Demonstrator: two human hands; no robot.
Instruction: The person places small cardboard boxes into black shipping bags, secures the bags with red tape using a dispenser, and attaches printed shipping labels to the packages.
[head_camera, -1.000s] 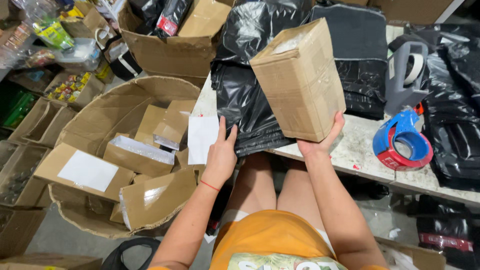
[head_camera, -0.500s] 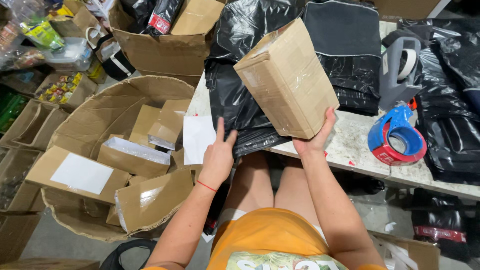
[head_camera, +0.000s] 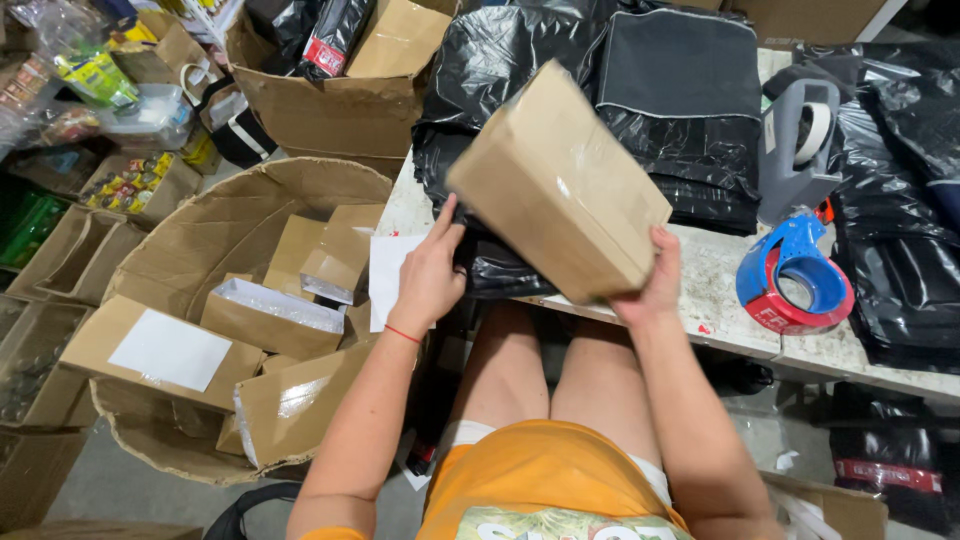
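My right hand (head_camera: 655, 280) holds the brown box (head_camera: 558, 182) tight from under, tilted above the table (head_camera: 720, 300). My left hand (head_camera: 428, 275) is open, fingers on a white paper (head_camera: 385, 275), at nine o'clock from the box.

Both forearms reach forward, left hand (head_camera: 428, 275) with fingers extended and spread, right hand (head_camera: 652, 280) curled in a grip

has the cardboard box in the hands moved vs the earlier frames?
Yes. The cardboard box has tilted leftward, away from the blue tape dispenser on the table, its top corner swinging left; right hand holds it.
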